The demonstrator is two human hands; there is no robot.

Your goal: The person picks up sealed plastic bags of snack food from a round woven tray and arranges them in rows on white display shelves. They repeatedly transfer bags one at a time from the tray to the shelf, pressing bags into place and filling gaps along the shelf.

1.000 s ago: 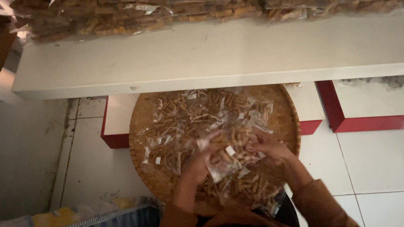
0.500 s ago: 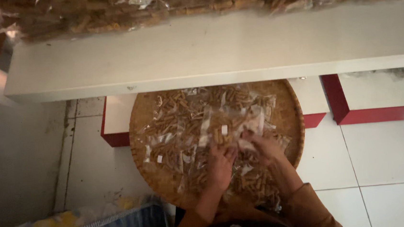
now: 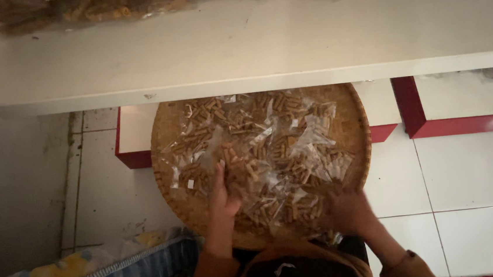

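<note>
1. Shelf (image 3: 262, 43): a long white board crosses the top of your view, with a row of clear bags of brown snacks (image 3: 130, 4) along its far edge.
2. Floor (image 3: 472, 173): white tiles lie below, with red-edged white blocks (image 3: 461, 110) partly under the shelf.
3. Tray (image 3: 167, 136): a round woven tray sits in front of you, its far rim hidden beneath the shelf.
4. Packets (image 3: 271, 148): many small clear packets of brown stick snacks lie heaped across the tray, overlapping one another.
5. Cloth (image 3: 122, 271): a blue striped cloth with yellow patches lies at your lower left, just beside the tray.
6. Left hand (image 3: 223, 196): it reaches onto the near-left part of the heap, fingers stretched forward and close together, resting on packets; you cannot tell whether it grips one.
7. Right hand (image 3: 352, 209): it lies on the near-right edge of the heap, blurred, touching packets; how far it is open cannot be told. Your hands are well apart.
</note>
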